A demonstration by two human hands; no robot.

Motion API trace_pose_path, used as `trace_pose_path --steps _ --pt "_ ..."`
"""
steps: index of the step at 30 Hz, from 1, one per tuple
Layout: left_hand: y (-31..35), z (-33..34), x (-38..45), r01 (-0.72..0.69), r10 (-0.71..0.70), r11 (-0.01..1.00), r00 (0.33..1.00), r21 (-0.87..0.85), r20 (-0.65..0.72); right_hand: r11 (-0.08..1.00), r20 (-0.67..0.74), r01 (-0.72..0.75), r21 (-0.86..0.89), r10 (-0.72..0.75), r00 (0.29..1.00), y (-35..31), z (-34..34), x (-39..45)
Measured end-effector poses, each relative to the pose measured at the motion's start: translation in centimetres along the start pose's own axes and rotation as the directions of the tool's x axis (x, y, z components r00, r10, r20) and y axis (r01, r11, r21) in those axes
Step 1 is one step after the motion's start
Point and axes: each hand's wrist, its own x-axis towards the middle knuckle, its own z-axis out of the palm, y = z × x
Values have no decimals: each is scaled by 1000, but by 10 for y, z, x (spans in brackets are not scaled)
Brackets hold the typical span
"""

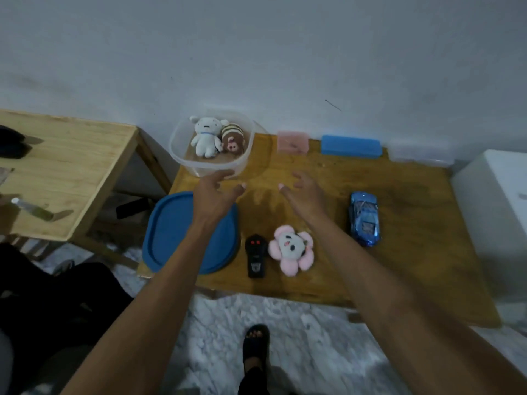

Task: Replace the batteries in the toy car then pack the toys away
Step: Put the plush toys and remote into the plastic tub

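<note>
A clear plastic tub [182,155] stands at the table's back left with a white plush [204,136] and a brown striped plush [232,138] inside. My left hand [215,195] reaches toward the tub's near rim, fingers relaxed, fingertips at or close to the rim. My right hand [303,192] hovers open over the table, holding nothing. The blue toy car [364,218] lies on the right. A pink flower panda plush [291,249] and a black remote control [256,255] lie near the front edge. The tub's blue lid [168,235] lies under my left forearm.
A pink box [293,141], a blue case [350,146] and a clear case [422,155] line the wall. A second wooden table [71,172] stands to the left. A white cabinet [496,212] flanks the right. My sandalled foot [255,342] is on the marble floor.
</note>
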Motion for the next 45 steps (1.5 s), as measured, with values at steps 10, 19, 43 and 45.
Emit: trace_pose_path --steps 10,19,43,45 --pt "-43 53 -109 116 -181 934 969 338 169 990 280 0 -139 40 959 83 -4 -70" --pt "-38 71 -119 150 -199 948 968 282 152 997 219 -33 -68 47 975 89 1 -72" --pt "33 -74 91 45 16 923 988 -382 154 892 153 75 446 -158 975 -118 29 46" --pt "28 -86 119 26 34 938 986 -345 166 887 133 71 457 -147 980 -132 49 67"
